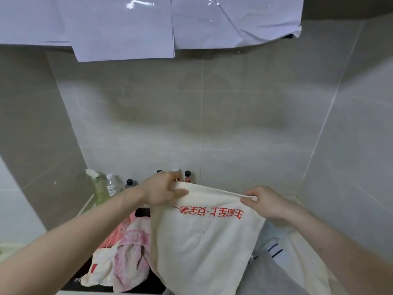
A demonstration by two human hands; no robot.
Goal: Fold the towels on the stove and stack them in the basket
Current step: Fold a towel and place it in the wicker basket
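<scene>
Towel in hand: cream towel (204, 237) with red printed characters, held up by its top edge above the stove, hanging down in front of the person; the print reads upside down from this view.
Left hand: left hand (163, 191) pinches the towel's upper left corner, thumb on the near side, fingers curled behind the cloth.
Right hand: right hand (262, 202) pinches the upper right corner, the hem bunched between thumb and fingers.
Top edge: stretched between the two hands, sagging slightly in the middle.
Other towels: pink mottled towel (133, 252) lies crumpled below left on the dark stove (142, 212); a white cloth with a red patch (100, 267) lies just beside it; a grey towel with dark stripes (274, 252) lies lower right, partly hidden by the held towel.
Back of surface: spray bottle (96, 186), a clear bottle (111, 184) and small dark-capped bottles (187, 176) stand against the tiled wall (202, 116).
Overhead: white paper sheets (127, 26) hang across the top.
</scene>
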